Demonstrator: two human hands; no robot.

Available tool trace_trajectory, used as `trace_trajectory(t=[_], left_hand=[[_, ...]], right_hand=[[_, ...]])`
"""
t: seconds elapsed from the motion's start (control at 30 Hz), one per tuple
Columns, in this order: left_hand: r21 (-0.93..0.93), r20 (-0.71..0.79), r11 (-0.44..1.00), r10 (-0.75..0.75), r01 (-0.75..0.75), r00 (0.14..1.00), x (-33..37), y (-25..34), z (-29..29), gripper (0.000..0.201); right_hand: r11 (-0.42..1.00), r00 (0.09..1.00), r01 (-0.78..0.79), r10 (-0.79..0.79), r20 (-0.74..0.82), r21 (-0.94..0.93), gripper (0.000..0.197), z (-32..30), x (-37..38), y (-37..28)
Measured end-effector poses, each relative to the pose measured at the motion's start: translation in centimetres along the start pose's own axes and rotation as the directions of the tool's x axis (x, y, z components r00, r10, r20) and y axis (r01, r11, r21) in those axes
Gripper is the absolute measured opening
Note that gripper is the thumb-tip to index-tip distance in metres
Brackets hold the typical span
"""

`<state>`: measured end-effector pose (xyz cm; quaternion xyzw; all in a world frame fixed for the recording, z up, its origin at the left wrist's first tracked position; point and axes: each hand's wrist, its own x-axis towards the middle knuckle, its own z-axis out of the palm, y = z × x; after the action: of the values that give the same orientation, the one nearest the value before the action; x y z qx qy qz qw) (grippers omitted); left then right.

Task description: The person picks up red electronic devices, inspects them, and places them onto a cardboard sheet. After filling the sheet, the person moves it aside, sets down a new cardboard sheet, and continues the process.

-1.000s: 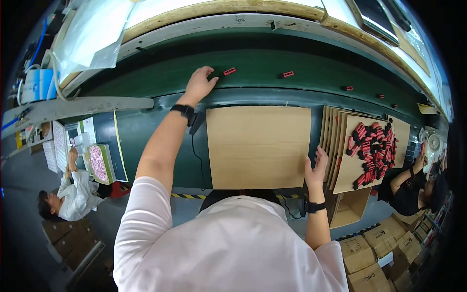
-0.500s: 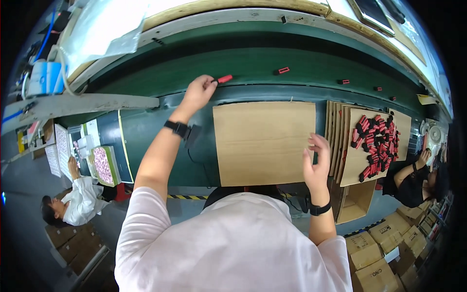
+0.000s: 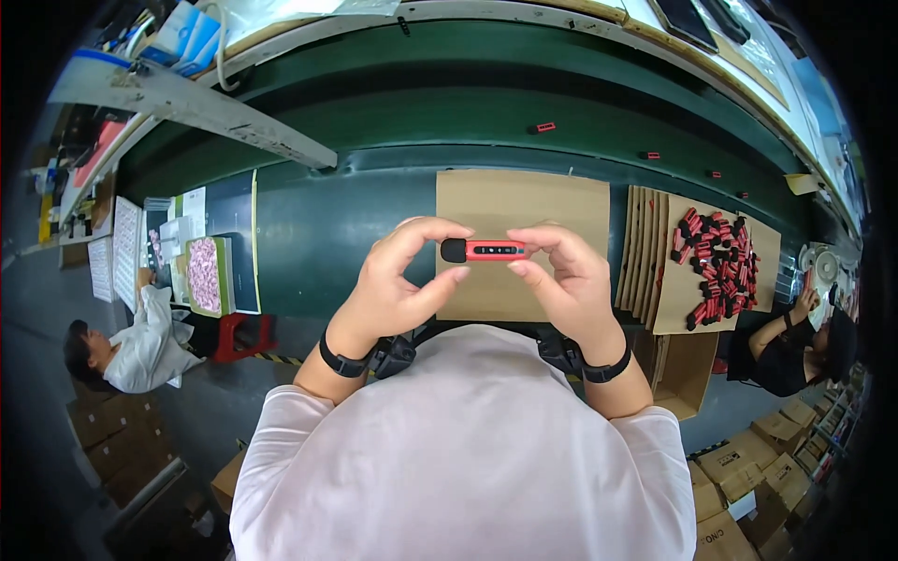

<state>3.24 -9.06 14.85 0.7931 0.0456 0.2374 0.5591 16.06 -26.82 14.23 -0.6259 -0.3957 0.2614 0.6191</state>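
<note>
A small red microphone-shaped device [image 3: 496,250] with a black rounded head lies level between my hands, above a flat cardboard sheet [image 3: 524,201]. A dark strip with small buttons runs along its upward face. My left hand [image 3: 388,280] pinches the black-headed end between thumb and index finger. At the plain red end, the thumb and index finger of my right hand [image 3: 572,280] are closed on it. Many similar red and black devices [image 3: 718,266] lie heaped on a stack of cardboard sheets [image 3: 645,252] to the right.
Several more devices, one being a red piece [image 3: 544,127], lie spaced along the green belt [image 3: 421,117] beyond the table. A grey metal arm [image 3: 215,117] juts in from the left. Co-workers sit at the left [image 3: 145,351] and right [image 3: 786,346]. Cardboard boxes [image 3: 739,463] stand lower right.
My left hand has brought the red device from the belt back to in front of my chest. My right hand has moved left and taken its other end.
</note>
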Motion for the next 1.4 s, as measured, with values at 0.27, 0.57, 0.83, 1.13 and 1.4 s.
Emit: trace_trajectory(t=[0.27, 0.57, 0.83, 1.13, 1.4], left_hand=[[0.020, 0.075, 0.994, 0.102, -0.103, 0.992, -1.0, 1.8, -0.1, 0.029], [0.033, 0.082, 0.982, 0.183, -0.187, 0.980, -0.7, 2.1, 0.1, 0.027], [-0.071, 0.051, 0.989, -0.125, 0.128, 0.991, -0.7, 2.0, 0.9, 0.027], [-0.375, 0.039, 0.828, -0.434, 0.416, 0.900, -0.8, -6.8, -0.4, 0.027], [0.068, -0.039, 0.845, -0.529, 0.530, 0.848, 1.2, -20.1, 1.0, 0.024]], right_hand=[[0.985, 0.985, 0.171, -0.171, -0.011, -0.011, 0.028, 0.8, -1.9, -1.6], [0.989, 0.989, 0.138, -0.136, -0.054, 0.044, 0.028, 1.1, -2.5, -2.3], [0.962, 0.961, 0.247, -0.259, -0.097, -0.117, 0.030, 0.9, -1.8, -1.2], [0.858, 0.974, 0.171, -0.221, -0.047, -0.485, 0.038, 0.3, -1.5, 2.3], [0.824, 0.996, -0.049, -0.001, -0.089, -0.565, 0.035, -2.1, -3.2, 7.4]])
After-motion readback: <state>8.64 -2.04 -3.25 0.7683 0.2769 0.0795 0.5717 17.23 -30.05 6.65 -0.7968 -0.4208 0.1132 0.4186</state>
